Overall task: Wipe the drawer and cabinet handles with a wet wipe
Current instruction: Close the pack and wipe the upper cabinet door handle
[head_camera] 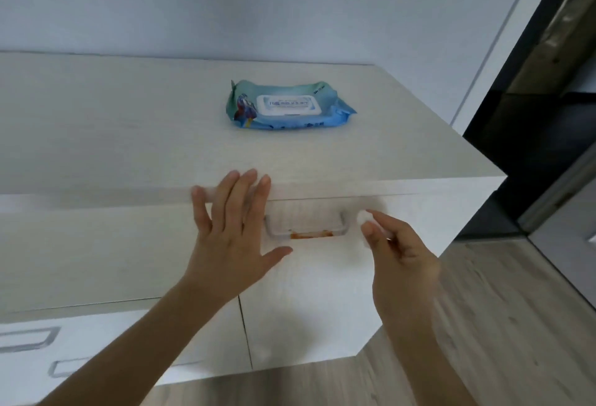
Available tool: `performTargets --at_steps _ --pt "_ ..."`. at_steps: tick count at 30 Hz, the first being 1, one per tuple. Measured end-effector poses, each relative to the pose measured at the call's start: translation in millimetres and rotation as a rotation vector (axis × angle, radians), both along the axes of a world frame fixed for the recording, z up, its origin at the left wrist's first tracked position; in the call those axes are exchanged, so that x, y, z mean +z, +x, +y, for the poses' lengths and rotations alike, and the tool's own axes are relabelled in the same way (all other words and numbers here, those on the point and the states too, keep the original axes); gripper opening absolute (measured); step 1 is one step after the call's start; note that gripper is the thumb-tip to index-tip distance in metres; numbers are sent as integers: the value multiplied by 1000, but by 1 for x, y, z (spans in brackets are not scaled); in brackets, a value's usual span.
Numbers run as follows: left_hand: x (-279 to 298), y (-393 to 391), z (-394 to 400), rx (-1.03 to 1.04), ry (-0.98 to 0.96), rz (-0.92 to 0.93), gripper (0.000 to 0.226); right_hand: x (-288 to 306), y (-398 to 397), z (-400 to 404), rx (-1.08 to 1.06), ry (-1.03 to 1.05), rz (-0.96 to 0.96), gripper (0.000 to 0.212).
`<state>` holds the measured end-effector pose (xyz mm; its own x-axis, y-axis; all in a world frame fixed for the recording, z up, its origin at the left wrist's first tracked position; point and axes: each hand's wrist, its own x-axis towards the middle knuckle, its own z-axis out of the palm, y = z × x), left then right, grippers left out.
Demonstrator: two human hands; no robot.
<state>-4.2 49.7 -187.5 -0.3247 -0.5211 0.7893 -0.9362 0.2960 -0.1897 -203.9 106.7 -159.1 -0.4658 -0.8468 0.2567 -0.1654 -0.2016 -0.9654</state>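
Two bare forearms reach up from the bottom edge toward a pale cabinet [338,308].

Left hand [232,231], at centre frame, is spread flat with straight fingers against the drawer front, hiding the left end of the drawer handle [306,225]; an orange smear shows along that handle's lower bar. Right hand [396,244], just right of the handle, pinches something small and white, probably a wet wipe [366,216], too blurred to be sure. Pack of wipes [287,105] lies on the cabinet top, upper centre, lid closed. Two more handles [29,339] at lower left are partly cut off.
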Motion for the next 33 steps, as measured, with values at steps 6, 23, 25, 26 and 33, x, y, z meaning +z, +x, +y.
performTargets --at_steps 6,23,25,26,33 --pt "-11 0 -28 15 -249 -21 115 -47 4 -19 72 -383 44 18" --pt "-34 -10 -45 -38 -507 102 101 -80 8 -60 -153 -1013 398 22" --pt "-41 -11 -45 -41 -514 124 97 -81 9 -61 -166 -1022 406 22" --pt "-44 -12 -45 -40 -521 135 96 -80 9 -61 -163 -1019 403 23" --pt "-48 -15 -46 -9 -552 138 93 -79 0 -61 -155 -977 282 19"
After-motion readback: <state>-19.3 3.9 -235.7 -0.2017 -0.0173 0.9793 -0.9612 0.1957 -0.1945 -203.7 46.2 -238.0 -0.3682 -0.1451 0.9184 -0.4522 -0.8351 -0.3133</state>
